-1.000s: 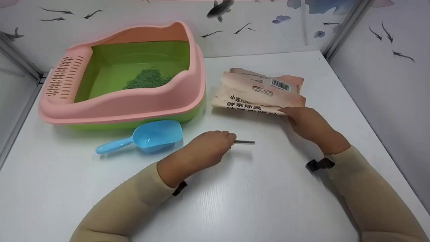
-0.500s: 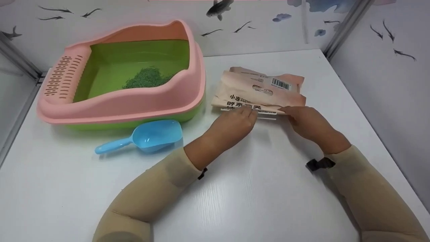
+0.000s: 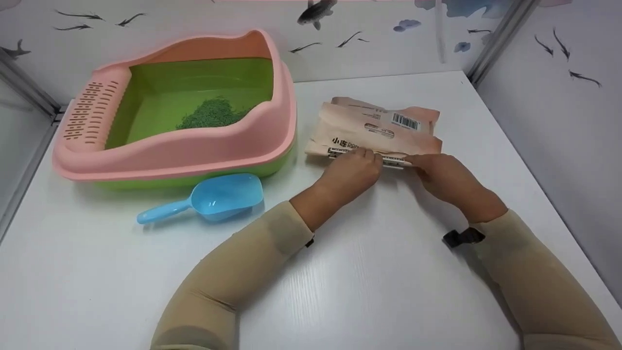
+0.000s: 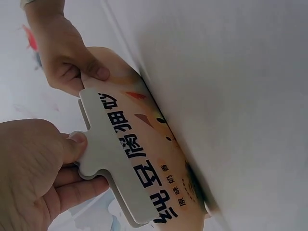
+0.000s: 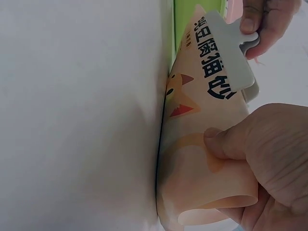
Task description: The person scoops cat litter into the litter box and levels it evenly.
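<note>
A peach paper bag of cat litter (image 3: 374,119) lies on the table at the back right, its near edge folded. My left hand (image 3: 352,177) pinches the handles of a wide pale grey bag clip (image 4: 103,139) between thumb and fingers. In the left wrist view the clip sits along the bag's folded edge, one long plate over the printed front. My right hand (image 3: 452,182) grips the right end of that edge, thumb (image 5: 219,142) pressed on the printed side. From the head view my left hand hides most of the clip.
A pink-rimmed green litter box (image 3: 194,150) stands at the back left, with a small heap of green pellets (image 3: 209,114) inside. In front of it lies a blue scoop (image 3: 228,194), handle to the left. Patterned white panels (image 3: 364,53) rise behind the table.
My left hand has moved right and away from me with the bag clip, from the open table to the bag's folded edge. My right hand has kept its place on the bag.
</note>
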A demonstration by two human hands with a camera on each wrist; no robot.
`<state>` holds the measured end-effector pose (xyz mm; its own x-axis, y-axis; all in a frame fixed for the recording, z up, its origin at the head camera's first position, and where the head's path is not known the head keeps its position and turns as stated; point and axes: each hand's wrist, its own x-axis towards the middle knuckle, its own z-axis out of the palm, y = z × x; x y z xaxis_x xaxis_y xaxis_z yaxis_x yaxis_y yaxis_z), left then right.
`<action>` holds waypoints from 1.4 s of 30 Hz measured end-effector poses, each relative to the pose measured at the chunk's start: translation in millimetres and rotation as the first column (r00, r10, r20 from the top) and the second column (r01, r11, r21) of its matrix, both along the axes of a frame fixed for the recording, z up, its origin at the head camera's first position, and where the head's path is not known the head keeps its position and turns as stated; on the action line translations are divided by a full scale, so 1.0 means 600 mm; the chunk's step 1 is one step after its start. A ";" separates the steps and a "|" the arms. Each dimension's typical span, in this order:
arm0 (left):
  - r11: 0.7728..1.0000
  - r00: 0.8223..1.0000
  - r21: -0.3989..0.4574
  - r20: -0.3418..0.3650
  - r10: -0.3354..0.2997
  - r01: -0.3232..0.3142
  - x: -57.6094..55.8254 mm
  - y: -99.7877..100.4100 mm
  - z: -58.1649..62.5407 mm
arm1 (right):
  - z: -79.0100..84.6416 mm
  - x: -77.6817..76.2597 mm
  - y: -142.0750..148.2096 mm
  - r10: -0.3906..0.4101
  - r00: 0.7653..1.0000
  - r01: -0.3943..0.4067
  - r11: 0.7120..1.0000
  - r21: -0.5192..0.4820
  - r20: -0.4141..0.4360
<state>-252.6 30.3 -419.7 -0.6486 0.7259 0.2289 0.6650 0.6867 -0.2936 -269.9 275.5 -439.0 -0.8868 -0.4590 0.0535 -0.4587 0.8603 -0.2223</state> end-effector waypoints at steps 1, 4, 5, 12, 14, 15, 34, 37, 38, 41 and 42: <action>1.000 1.000 -0.008 0.009 0.002 -0.002 -0.002 0.002 0.002 | 0.000 0.000 0.000 -0.004 1.000 0.004 1.000 0.001 0.009; 1.000 0.999 -0.023 0.039 0.005 -0.004 -0.007 0.008 0.006 | 0.002 -0.001 0.001 -0.016 0.999 0.016 1.000 0.004 0.028; 1.000 0.999 -0.023 0.050 0.007 -0.006 -0.008 0.010 0.007 | 0.003 -0.001 0.001 -0.015 0.999 0.015 1.000 0.004 0.031; 0.999 0.990 -0.008 0.139 0.033 -0.032 -0.011 0.017 0.007 | 0.003 -0.002 0.002 0.002 0.999 -0.003 1.000 0.008 0.035; 0.999 0.983 -0.003 0.180 0.043 -0.043 -0.012 0.018 0.006 | 0.003 -0.002 0.003 0.003 0.999 -0.004 1.000 0.012 0.035; 0.999 0.978 0.003 0.204 0.046 -0.048 -0.013 0.017 0.006 | 0.004 -0.002 0.002 0.006 0.999 -0.006 1.000 0.011 0.038; 0.995 0.908 -0.023 0.407 0.097 -0.097 -0.003 0.013 0.001 | 0.004 0.005 -0.001 0.104 0.992 -0.110 0.990 0.087 0.074; 0.996 0.904 -0.017 0.419 0.087 -0.088 -0.002 0.011 -0.001 | 0.005 0.004 -0.001 0.110 0.990 -0.117 0.990 0.075 0.089; 0.996 0.903 -0.019 0.421 0.082 -0.082 -0.002 0.010 -0.002 | 0.006 0.004 -0.002 0.110 0.989 -0.117 0.991 0.070 0.095; 0.998 0.904 -0.023 0.421 0.070 -0.066 -0.003 0.008 -0.004 | 0.005 0.004 -0.001 0.118 0.988 -0.124 0.991 0.055 0.098; 0.998 0.905 -0.024 0.420 0.067 -0.062 -0.003 0.007 -0.004 | 0.005 0.005 -0.002 0.118 0.988 -0.124 0.991 0.054 0.098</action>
<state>-254.4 34.7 -422.2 -0.7286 0.6800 -0.0825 0.6825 0.7309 -0.0038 -267.2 274.5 -435.8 -0.8243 -0.5631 -0.0586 -0.5396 0.8129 -0.2192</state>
